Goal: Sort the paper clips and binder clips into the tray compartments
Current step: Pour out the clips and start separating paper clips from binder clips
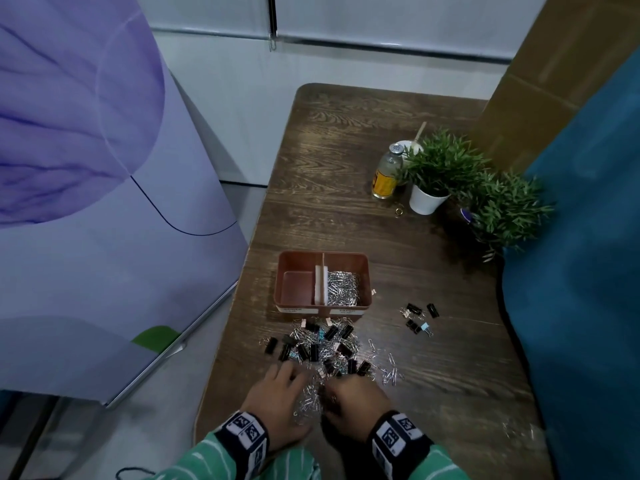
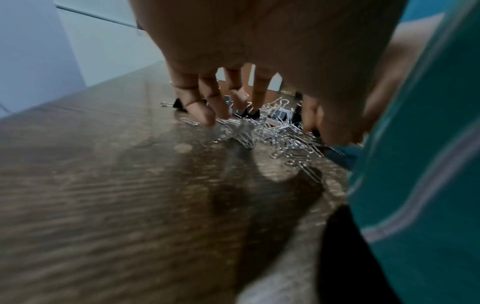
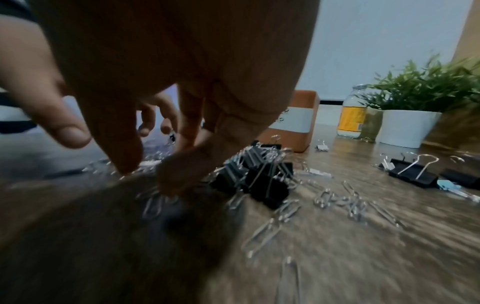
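A brown two-compartment tray (image 1: 363, 271) stands mid-table. Its right compartment is full of silver paper clips (image 1: 343, 287); the left compartment (image 1: 298, 289) holds nothing. In front of it lies a mixed pile of black binder clips (image 1: 313, 344) and paper clips (image 2: 280, 137). My left hand (image 1: 294, 375) reaches down with spread fingers (image 2: 205, 115) touching the pile's left side. My right hand (image 1: 332, 386) sits just right of it, fingertips (image 3: 124, 164) down on the paper clips beside a clump of black binder clips (image 3: 259, 181). Neither hand visibly grips anything.
A small group of binder clips (image 1: 419, 317) lies to the right of the tray. A glass bottle (image 1: 386, 173) and two potted plants (image 1: 433, 174) stand further back. A blue cloth (image 1: 581, 271) borders the table's right side; a purple cabinet (image 1: 86, 168) stands left.
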